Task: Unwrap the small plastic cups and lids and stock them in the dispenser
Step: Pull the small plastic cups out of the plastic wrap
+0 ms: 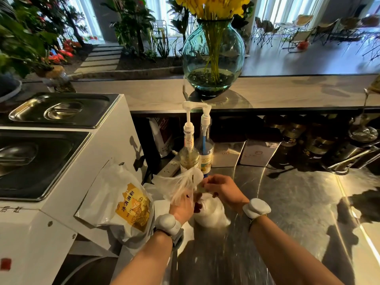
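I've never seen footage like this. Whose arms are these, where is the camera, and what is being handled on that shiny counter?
No machine here: a person wears a camera on the head, looking down at their own arms. Each wrist carries a white band. The left hand and right hand both pinch thin clear plastic wrap around a white bundle, apparently opening it; its contents are too blurred to tell. It rests on a steel counter. Nearby stand two pump bottles and a yellow-labelled bag.
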Motion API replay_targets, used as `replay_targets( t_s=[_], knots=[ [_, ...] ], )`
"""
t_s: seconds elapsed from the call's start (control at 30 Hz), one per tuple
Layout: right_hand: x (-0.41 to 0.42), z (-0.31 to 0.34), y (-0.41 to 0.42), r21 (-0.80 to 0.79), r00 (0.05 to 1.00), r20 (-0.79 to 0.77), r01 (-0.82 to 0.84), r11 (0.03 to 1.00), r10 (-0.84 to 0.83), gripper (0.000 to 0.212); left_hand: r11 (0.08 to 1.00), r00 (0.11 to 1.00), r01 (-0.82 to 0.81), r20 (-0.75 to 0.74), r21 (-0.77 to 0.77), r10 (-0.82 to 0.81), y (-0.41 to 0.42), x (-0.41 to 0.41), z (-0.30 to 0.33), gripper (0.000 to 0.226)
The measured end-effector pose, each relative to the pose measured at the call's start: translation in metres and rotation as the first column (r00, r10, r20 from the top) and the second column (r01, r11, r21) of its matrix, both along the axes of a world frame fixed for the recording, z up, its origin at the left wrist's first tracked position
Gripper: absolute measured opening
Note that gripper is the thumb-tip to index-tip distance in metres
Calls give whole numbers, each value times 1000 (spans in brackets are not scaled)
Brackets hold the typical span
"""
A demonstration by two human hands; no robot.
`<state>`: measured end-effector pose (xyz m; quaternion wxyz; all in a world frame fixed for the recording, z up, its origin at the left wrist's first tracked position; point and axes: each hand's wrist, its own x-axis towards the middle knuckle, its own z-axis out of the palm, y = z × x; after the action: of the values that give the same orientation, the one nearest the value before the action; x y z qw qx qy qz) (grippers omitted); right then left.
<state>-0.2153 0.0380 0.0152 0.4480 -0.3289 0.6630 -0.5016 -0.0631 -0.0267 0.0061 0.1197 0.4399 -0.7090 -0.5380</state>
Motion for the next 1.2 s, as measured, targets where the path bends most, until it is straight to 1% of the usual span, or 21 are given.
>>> replay_targets(
  t_s=[0.07, 0.1, 0.13, 0.2, 0.27, 0.3, 0.37, 0.47, 0.57, 0.7, 0.77, 0.83, 0.9, 0.97, 1.03, 1.1, 1.17, 1.2],
  knots=[
    [0, -9, 2, 100, 980, -171, -82, 992, 99, 25, 993, 995, -94, -30, 70, 96, -1, 2, -5, 25],
    [1, -13, 3, 166, 948, -270, -128, 978, 170, 30, 984, 987, -148, -41, 98, 153, -1, 3, -8, 29],
    [3, -18, 4, 228, 902, -365, -153, 962, 230, 33, 979, 985, -164, -39, 118, 170, -3, 3, -10, 31],
    [6, -28, 7, 285, 828, -497, -129, 950, 262, 35, 989, 992, -125, -5, 83, 126, -6, 2, -16, 36],
    [8, -36, 9, 277, 804, -547, -87, 957, 232, 27, 996, 996, -86, 31, 38, 85, -6, 5, -15, 41],
    [8, -39, 9, 278, 803, -552, -75, 958, 223, 23, 997, 997, -71, 27, 29, 70, -7, 4, -16, 40],
    [9, -42, 10, 283, 807, -547, -72, 957, 223, 19, 999, 1000, -28, 5, 41, 28, -11, 6, -18, 31],
    [9, -44, 11, 277, 806, -547, -80, 958, 225, 20, 997, 996, 82, 44, 13, -83, -10, 7, -14, 16],
    [9, -45, 13, 261, 806, -545, -96, 960, 229, 20, 989, 983, 127, 145, -73, -116, -14, 3, -17, 17],
    [9, -47, 18, 234, 805, -558, -83, 969, 203, 17, 975, 964, 183, 215, -124, -154, -17, 9, -24, 14],
    [10, -51, 18, 231, 798, -572, -68, 971, 192, 17, 964, 959, 210, 224, -160, -172, -17, 13, -27, 10],
    [11, -53, 19, 225, 787, -585, -71, 972, 193, 15, 964, 963, 201, 217, -173, -161, -16, 14, -28, 9],
    [11, -49, 20, 204, 820, -547, -67, 977, 170, 12, 972, 970, 183, 191, -149, -153, -16, 15, -30, 8],
    [11, -43, 19, 159, 895, -426, -72, 985, 134, 14, 977, 972, 176, 180, -120, -153, -16, 16, -31, 10],
    [11, -38, 15, 128, 937, -315, -114, 985, 149, 21, 976, 974, 180, 162, -121, -159, -15, 17, -32, 9],
    [12, -39, 12, 165, 933, -304, -146, 975, 191, 16, 976, 976, 183, 142, -117, -166, -14, 18, -31, 11],
    [13, -37, 11, 230, 908, -342, -168, 959, 241, 8, 978, 977, 178, 141, -106, -163, -12, 19, -30, 10],
    [13, -37, 11, 249, 899, -359, -166, 954, 250, 8, 980, 976, 174, 146, -94, -160, -13, 20, -31, 8]
  ],
)
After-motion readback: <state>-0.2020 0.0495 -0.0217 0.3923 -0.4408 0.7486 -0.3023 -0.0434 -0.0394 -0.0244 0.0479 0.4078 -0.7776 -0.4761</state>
